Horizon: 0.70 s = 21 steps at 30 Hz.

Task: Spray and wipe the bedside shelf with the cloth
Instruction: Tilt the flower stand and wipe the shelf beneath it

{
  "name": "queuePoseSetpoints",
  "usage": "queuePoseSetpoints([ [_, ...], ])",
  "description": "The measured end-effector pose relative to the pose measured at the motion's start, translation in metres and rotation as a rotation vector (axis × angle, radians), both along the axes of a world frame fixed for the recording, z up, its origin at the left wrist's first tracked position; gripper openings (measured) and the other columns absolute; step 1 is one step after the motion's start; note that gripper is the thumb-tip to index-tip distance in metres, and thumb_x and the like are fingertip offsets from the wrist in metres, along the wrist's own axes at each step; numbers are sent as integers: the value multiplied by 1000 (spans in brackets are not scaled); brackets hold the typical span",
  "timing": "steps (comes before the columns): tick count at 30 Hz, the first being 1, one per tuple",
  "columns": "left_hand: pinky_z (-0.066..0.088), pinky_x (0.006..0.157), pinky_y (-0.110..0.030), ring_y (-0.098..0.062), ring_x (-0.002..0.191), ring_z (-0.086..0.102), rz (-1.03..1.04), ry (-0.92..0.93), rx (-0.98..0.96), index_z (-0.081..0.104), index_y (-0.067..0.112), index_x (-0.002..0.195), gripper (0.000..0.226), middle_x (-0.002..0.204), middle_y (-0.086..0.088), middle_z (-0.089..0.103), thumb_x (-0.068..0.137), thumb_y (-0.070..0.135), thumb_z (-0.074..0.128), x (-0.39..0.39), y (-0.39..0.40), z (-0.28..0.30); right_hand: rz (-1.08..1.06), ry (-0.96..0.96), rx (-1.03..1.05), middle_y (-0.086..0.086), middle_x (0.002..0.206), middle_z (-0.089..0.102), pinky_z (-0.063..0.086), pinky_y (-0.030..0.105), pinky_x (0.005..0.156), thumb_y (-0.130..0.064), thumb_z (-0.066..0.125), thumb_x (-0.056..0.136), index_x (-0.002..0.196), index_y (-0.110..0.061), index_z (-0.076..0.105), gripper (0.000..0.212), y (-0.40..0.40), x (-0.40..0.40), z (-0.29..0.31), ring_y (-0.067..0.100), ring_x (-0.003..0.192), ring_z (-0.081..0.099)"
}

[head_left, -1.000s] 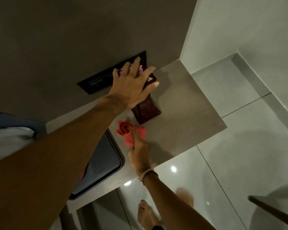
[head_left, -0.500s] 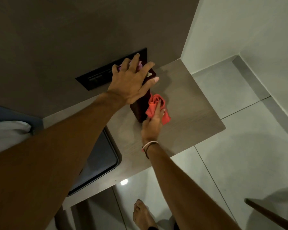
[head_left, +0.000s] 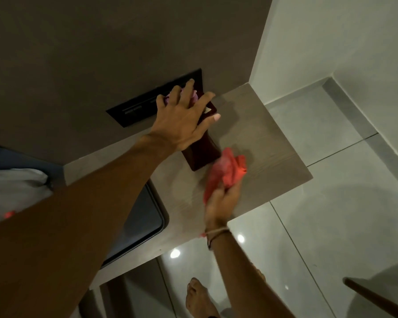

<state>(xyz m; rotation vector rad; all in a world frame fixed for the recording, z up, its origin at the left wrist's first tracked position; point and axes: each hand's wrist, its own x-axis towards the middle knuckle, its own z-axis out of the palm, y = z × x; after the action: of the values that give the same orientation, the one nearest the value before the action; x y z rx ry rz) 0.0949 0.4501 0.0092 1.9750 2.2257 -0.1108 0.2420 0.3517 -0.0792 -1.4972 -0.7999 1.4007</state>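
The bedside shelf [head_left: 271, 143] is a pale wood-grain slab fixed to the dark wall. My right hand [head_left: 223, 198] grips a bunched red cloth [head_left: 228, 171] and presses it on the shelf, just right of a dark red box [head_left: 202, 154]. My left hand [head_left: 184, 118] lies spread over the top of that box, fingers apart, with something pink [head_left: 194, 97] showing under the fingertips. Whether the left hand grips the box is unclear. No spray bottle is visible.
A black switch panel [head_left: 136, 109] is set in the wall behind the box. A dark tray [head_left: 143, 228] with rounded corners lies on the shelf's left part, near white bedding [head_left: 14, 191]. Glossy floor tiles, my bare foot [head_left: 200, 297] and a dark wooden rail [head_left: 377, 297] lie below.
My right hand swept the red cloth from the shelf's front up beside the box, then down and to the right. My left hand stayed on top of the box.
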Motion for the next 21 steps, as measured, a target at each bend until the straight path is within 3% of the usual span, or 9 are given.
queuePoseSetpoints([
  [2,23,120,-72,-45,155,20,-5,16,1,25,35,159,68,173,-18,11,99,67,27,3,-1,-1,-45,-4,37,-1,157,43,34,25,121,17,33,96,159,-11,28,69,32,-2,0,-4,138,46],
  [4,23,119,-73,-46,155,20,-7,19,-3,24,35,159,68,173,-18,10,99,67,27,4,-2,-1,-10,26,-78,14,158,43,30,44,125,23,33,92,158,-8,28,74,56,-14,-4,26,145,45],
  [5,24,119,-74,-46,155,20,-6,15,-7,24,34,159,68,173,-18,10,100,67,26,4,-2,0,28,48,-102,17,154,47,34,45,123,24,33,92,158,-6,29,73,60,-21,-5,30,142,48],
  [7,23,118,-74,-46,155,19,-6,14,-17,24,35,159,67,173,-18,9,100,67,26,5,-3,0,128,41,-109,4,139,58,50,27,108,21,35,93,157,-10,32,71,51,-30,-5,9,125,60],
  [9,23,119,-73,-46,155,18,-9,38,-20,23,35,159,68,173,-18,8,99,67,26,11,-7,-3,265,34,-179,0,134,59,50,17,99,13,38,98,155,-14,37,64,32,-28,-11,4,120,60],
  [12,22,118,-73,-46,155,18,-17,101,-3,20,34,160,71,173,-20,6,99,69,24,24,-18,-9,464,118,-432,9,131,62,44,43,112,-8,48,105,135,-16,56,32,7,-10,-19,31,131,57],
  [14,22,119,-74,-46,156,16,-17,118,11,17,33,162,73,174,-21,4,99,69,24,31,-23,-12,515,188,-544,10,139,61,42,53,114,-20,55,103,136,-20,57,33,-8,13,-17,34,131,56],
  [18,13,123,-72,-38,161,5,-15,77,26,7,33,165,78,175,-18,-4,99,70,26,32,-27,-8,399,439,-609,12,126,71,60,45,84,-21,63,88,135,-16,61,47,-29,68,-5,34,114,67],
  [21,0,130,-60,-33,163,-2,106,-240,203,9,25,166,81,175,-19,-1,99,64,36,32,-52,-1,446,452,-647,13,107,80,63,38,64,-15,57,83,132,-7,62,49,-24,96,10,32,91,77],
])
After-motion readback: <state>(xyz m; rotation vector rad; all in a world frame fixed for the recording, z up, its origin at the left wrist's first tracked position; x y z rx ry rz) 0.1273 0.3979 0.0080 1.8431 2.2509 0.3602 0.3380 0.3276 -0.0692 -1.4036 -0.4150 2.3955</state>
